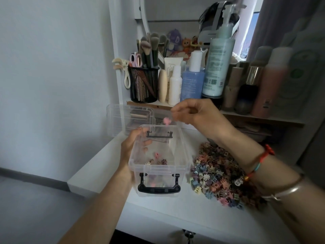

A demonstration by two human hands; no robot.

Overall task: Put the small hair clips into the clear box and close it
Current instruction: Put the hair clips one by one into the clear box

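Desk (pixel 158 208): white, with a bare strip along the front edge.
Clear box (pixel 158 169): one, open, at the left edge; at least three clips inside.
Left hand (pixel 130 147): fingers curled round the box's left wall.
Right hand (pixel 195 112): above the far rim, fingertips bunched; whether they touch the clip cannot be told.
Pink clip (pixel 166 121): one, just below the right hand's fingertips.
Clip pile (pixel 219 176): one, just right of the box.

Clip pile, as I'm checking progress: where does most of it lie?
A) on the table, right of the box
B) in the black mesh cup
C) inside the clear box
A: the clip pile lies on the table right of the clear box, which holds few.
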